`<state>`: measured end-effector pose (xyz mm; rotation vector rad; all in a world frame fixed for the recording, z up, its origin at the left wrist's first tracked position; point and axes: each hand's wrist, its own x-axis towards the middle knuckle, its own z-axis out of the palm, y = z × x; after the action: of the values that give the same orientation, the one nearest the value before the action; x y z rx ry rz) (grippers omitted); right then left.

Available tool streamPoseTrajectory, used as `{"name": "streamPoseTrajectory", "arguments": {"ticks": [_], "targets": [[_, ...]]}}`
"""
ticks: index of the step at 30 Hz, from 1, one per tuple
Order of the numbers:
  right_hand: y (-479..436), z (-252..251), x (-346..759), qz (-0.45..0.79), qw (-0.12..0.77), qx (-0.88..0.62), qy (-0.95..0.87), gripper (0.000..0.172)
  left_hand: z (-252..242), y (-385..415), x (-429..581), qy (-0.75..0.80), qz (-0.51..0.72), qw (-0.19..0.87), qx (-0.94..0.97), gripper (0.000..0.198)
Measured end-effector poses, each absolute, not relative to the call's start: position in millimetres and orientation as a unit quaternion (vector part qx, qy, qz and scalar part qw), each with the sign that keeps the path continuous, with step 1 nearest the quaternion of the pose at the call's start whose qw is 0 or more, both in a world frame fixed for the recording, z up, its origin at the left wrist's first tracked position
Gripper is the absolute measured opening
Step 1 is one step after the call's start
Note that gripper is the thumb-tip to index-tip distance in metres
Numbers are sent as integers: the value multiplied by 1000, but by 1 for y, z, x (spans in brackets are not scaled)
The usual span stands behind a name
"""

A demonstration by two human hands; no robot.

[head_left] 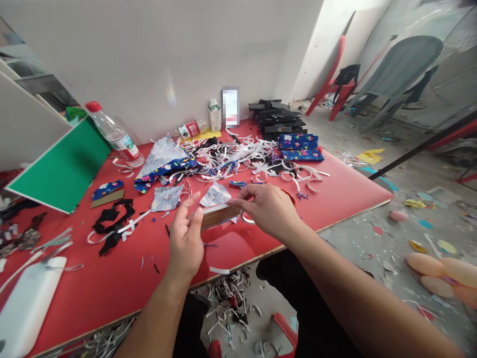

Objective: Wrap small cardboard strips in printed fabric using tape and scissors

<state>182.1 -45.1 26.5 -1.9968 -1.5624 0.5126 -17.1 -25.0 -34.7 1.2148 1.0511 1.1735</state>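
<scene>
Both my hands hold a narrow brown cardboard strip (219,215) with a white strip along its top edge, just above the red table (112,283). My left hand (185,237) grips its left end between thumb and fingers. My right hand (269,209) pinches the white strip along the top near the right end. A roll of tape (292,198) lies half hidden under my right hand.
A heap of white paper strips (242,159) and blue patterned fabric pieces (300,146) covers the table's far side. A plastic bottle (115,134), green board (63,166), milk carton (214,115) and black stack (278,122) stand behind. Scraps litter the floor; chairs (391,74) stand at right.
</scene>
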Motion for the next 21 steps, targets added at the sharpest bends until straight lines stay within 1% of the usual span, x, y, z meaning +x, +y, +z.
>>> {"name": "streamPoseTrajectory", "arguments": {"ticks": [6, 10, 12, 13, 14, 15, 16, 17, 21], "targets": [[-45, 26, 182, 162, 260, -749, -588, 25, -30, -28, -17, 433, 499, 553, 508, 54], [-47, 24, 180, 129, 260, -743, -603, 26, -28, -30, -17, 420, 495, 573, 500, 56], [-47, 23, 179, 119, 265, -740, -607, 22, -27, -30, -17, 417, 499, 577, 493, 55], [-47, 23, 179, 120, 270, -741, -603, 24, -26, -30, -17, 417, 504, 576, 490, 54], [-47, 22, 180, 126, 276, -743, -597, 36, -26, -30, -17, 416, 511, 572, 488, 53], [-46, 22, 181, 136, 284, -744, -590, 51, -25, -29, -17, 417, 518, 567, 486, 52], [-46, 21, 184, 152, 292, -741, -585, 62, -24, -29, -17, 417, 526, 561, 484, 50], [-45, 20, 187, 173, 302, -732, -585, 65, -23, -28, -18, 417, 534, 555, 483, 49], [-40, 18, 203, 303, 345, -646, -610, 37, -20, -26, -19, 411, 554, 560, 459, 43]]}}
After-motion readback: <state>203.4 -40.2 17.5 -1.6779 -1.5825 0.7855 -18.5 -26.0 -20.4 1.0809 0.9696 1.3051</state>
